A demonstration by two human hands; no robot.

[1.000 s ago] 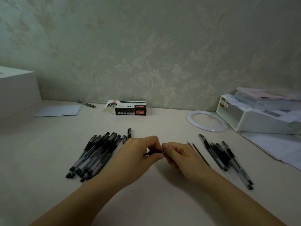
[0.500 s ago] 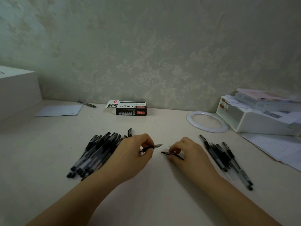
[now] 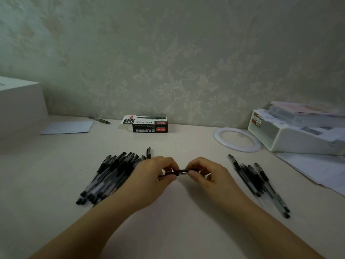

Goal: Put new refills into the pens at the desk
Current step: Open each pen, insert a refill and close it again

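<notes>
I am now pinching the slim black pen [image 3: 179, 172] between the fingers of my left hand [image 3: 155, 176] and right hand [image 3: 204, 174], parts rejoined above the near middle of the pale bench [image 3: 177, 212], probably closing it.

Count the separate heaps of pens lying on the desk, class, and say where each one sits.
2. One heap of pens lies left of the hands; a second heap lies to their right. A stray pen rests by the wall. Pens underneath may be hidden.
</notes>
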